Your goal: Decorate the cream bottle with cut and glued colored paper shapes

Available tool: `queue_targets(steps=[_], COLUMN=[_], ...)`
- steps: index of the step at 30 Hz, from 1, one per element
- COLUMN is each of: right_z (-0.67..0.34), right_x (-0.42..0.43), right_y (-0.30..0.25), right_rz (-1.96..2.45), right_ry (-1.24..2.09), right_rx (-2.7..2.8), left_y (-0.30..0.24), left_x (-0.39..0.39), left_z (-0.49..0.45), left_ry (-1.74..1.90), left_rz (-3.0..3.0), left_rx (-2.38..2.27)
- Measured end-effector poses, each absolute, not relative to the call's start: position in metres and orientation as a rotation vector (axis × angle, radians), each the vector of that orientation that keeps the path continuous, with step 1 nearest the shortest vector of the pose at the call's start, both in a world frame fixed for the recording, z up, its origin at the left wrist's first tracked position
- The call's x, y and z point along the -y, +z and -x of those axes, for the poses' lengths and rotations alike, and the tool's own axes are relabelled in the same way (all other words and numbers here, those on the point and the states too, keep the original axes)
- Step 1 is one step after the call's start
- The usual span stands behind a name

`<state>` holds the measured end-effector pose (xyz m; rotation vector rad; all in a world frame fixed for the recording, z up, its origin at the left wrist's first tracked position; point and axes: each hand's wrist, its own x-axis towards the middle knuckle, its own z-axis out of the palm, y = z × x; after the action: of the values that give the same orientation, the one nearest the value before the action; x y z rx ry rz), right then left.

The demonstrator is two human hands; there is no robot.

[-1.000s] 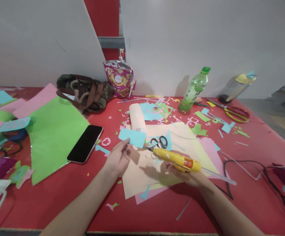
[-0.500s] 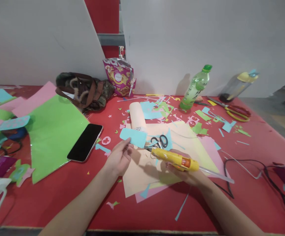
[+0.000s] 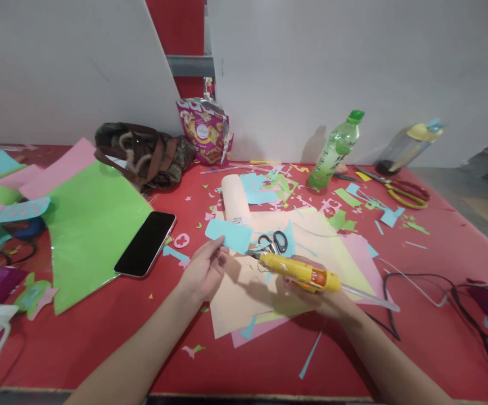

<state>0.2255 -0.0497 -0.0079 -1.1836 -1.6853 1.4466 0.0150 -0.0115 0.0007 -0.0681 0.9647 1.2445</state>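
Taking the cream sheet as a clock face, with twelve pointing away from the wearer, the left hand sits at nine, pinching the blue card between thumb and fingers, so that the card hangs toward eleven. The right hand is wrapped round a yellow glue gun just off centre toward three, its nozzle pointing at ten, close by the card's lower right corner; whether they touch, I cannot tell. Nor can I see whether a finger presses the trigger. The likeliest trouble is a burn: if the nozzle is hot, a slip or a tilt of the card could bring it against the left fingertips. Held at one end only, the card may flex if the nozzle pushes it, smearing any glue. A drip could land on the black-handled scissors toward twelve or bond scraps to the sheet. The black cable looping at three could snag the right forearm.
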Motion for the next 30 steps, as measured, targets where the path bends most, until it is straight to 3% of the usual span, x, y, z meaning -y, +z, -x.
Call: queue_targets(steps=[30], right_z=[-0.226], right_x=[0.047], right_y=[0.0], right_rz=[1.257], right_ry=[1.411], right_rx=[1.577], left_y=[-0.001], left_x=[0.014], left_z=[-0.017], left_ry=[1.216], left_rz=[0.033], left_rx=[-0.957])
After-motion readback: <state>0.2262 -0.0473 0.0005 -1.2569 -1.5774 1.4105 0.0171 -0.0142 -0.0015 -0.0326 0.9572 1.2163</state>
